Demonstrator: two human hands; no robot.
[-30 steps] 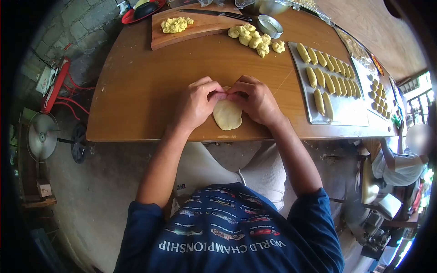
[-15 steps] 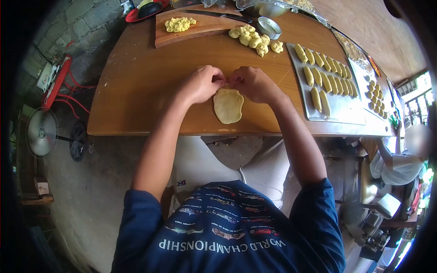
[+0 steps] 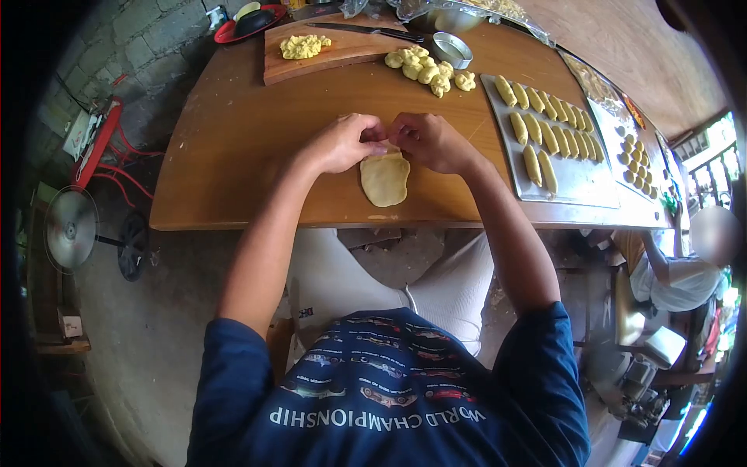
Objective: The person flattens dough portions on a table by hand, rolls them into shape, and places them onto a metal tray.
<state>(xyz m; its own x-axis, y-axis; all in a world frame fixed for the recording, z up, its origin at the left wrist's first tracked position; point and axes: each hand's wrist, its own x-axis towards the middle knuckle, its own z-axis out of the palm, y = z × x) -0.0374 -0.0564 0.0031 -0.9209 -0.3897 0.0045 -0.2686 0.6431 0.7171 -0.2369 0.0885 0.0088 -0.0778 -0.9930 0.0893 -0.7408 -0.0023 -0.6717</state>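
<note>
A flattened oval of dough (image 3: pixel 384 184) lies on the wooden table in front of me. My left hand (image 3: pixel 354 140) pinches its far edge from the left, fingers bent. Beside it, my right hand (image 3: pixel 426 140) grips the same far edge, its fingers curled and almost touching the left ones. The pinched strip of dough is mostly hidden behind my fingers. Beyond my hands sits a cluster of small dough pieces (image 3: pixel 424 67), next to a round metal tin (image 3: pixel 452 50).
A cutting board (image 3: pixel 327 62) holds a yellow mass (image 3: pixel 305 47) and a long knife (image 3: pixel 366 29). To the right, a metal tray (image 3: pixel 572 189) carries rows of rolled dough; round pieces (image 3: pixel 638 163) lie past it. A fan (image 3: pixel 71 226) stands left. Another person (image 3: pixel 677 272) sits far right.
My hands stay at the far edge of the dough, with small finger movements. The whole view has shifted slightly, so the table's things appear a little to the left.
</note>
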